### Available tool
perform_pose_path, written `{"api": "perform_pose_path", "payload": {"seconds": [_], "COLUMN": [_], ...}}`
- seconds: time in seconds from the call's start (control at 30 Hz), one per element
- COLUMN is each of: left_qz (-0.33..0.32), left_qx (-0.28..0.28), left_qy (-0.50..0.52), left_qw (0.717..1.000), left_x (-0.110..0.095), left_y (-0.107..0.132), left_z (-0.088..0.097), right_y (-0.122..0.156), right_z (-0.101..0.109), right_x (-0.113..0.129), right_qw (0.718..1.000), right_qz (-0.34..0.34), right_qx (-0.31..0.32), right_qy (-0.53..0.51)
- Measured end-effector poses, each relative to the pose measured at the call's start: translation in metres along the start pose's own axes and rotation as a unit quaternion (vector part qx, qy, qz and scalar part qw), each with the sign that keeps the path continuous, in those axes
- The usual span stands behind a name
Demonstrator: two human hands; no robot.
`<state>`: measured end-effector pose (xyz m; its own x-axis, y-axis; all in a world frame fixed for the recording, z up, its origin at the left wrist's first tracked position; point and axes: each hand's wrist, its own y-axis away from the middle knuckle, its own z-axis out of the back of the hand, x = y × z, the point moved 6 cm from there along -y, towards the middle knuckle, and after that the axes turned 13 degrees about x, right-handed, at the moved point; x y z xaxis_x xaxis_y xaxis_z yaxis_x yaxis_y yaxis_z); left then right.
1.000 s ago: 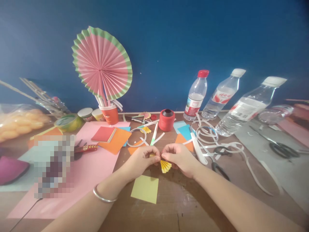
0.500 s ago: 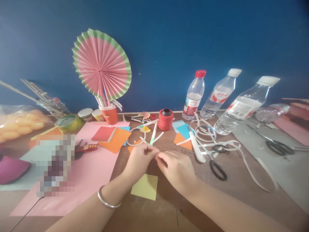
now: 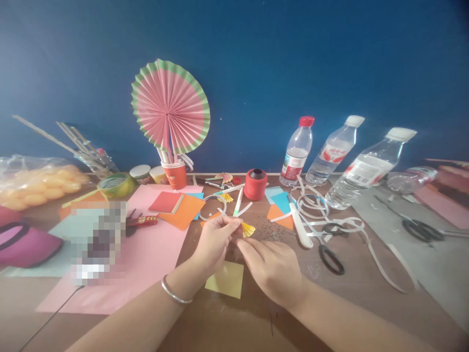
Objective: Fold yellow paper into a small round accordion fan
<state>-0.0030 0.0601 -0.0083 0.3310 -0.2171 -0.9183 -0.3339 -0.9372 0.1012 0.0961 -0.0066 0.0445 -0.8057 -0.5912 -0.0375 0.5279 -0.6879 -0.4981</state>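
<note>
Just on the near side of the red spool (image 3: 255,188), a small yellow pleated paper (image 3: 248,229) fans out from the fingertips of the left hand (image 3: 214,242), whose thumb and forefinger are pinched together on its narrow end. Nearer the person than the spool, the right hand (image 3: 274,269) has its fingers close together, their tips up against the left hand's; whether they grip anything is hidden, so I cannot tell.

Beyond the spool, the tabletop (image 3: 234,332) ends at the blue wall (image 3: 238,73), giving little depth there. Left of the spool, a ring-shaped roll (image 3: 213,208) lies near, then an orange square (image 3: 186,212) over the edge of the pink sheet (image 3: 154,264); a strip of brown tabletop separates that sheet's right edge from the left hand. To the spool's right and nearer, a white-handled tool (image 3: 301,227) and black-handled scissors (image 3: 331,259) bound a stretch of tabletop beside the right hand. Straight toward the person from the spool, a pale yellow square (image 3: 225,279) lies flat below the hands, with open tabletop past its near edge.
</note>
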Motion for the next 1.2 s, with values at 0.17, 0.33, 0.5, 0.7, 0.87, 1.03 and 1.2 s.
{"api": "perform_pose_path", "payload": {"seconds": [0.17,0.33,0.5,0.7,0.87,1.03,1.2], "left_qz": [-0.022,-0.021,-0.053,-0.058,-0.052,-0.104,-0.087], "left_qx": [0.000,0.010,0.042,0.064,0.146,0.166,0.203], "left_qy": [0.055,0.092,0.103,0.121,0.101,0.036,-0.025], "left_qw": [0.998,0.995,0.992,0.989,0.983,0.980,0.975], "left_x": [0.000,-0.002,-0.008,-0.011,-0.009,-0.015,-0.017], "left_y": [0.000,0.002,0.004,0.006,0.005,0.000,-0.002], "left_z": [0.001,-0.003,-0.007,-0.008,-0.016,-0.012,-0.011], "right_y": [0.003,0.005,0.007,0.010,0.007,0.006,0.003], "right_z": [-0.004,-0.018,-0.033,-0.049,-0.067,-0.070,-0.065], "right_x": [-0.005,-0.016,-0.025,-0.023,-0.018,-0.026,-0.035], "right_qw": [0.996,0.954,0.819,0.661,0.552,0.527,0.479], "right_qz": [-0.016,-0.111,-0.243,-0.294,-0.291,-0.302,-0.275], "right_qx": [-0.019,0.011,0.050,0.050,0.077,0.070,0.028], "right_qy": [-0.081,-0.279,-0.517,-0.689,-0.778,-0.791,-0.833]}}
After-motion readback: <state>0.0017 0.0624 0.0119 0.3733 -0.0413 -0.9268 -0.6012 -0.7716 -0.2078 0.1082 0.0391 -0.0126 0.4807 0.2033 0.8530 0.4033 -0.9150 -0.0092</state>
